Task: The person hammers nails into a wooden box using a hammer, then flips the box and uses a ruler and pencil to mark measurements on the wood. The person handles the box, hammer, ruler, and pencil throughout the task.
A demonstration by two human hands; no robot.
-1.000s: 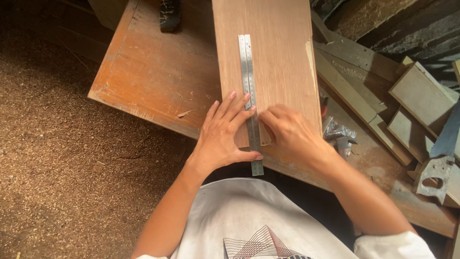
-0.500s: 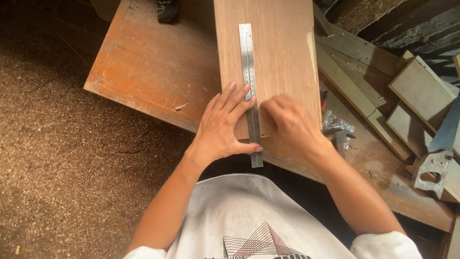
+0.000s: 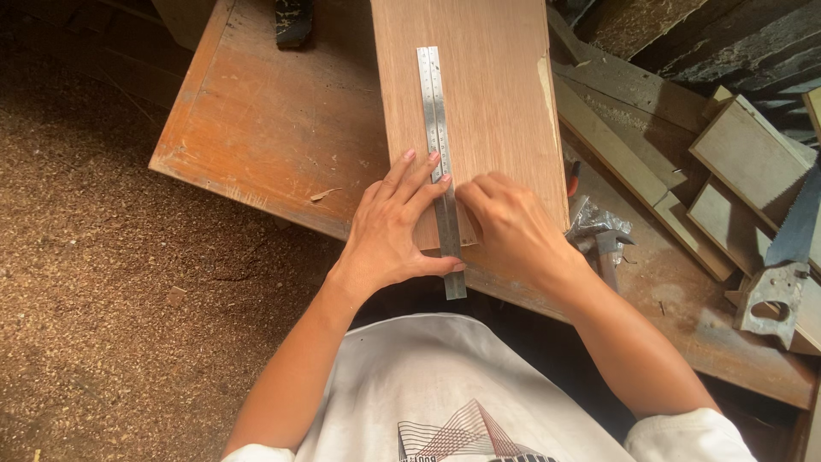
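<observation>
Rule pinned lengthwise on board, both hands at its near end.

The steel rule (image 3: 439,154) lies along the board (image 3: 479,103), long axis near-to-far, near tip overhanging the edge. Left hand (image 3: 389,235) presses it flat, fingers spread, from the left; right hand (image 3: 513,235) sits curled, touching its right edge, grip contents hidden.

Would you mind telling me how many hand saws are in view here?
1 for certain: a hand saw lies at the right edge among wood offcuts, its handle toward the person, well clear of the right hand and the ruler. Others may be hidden outside the frame.
</observation>
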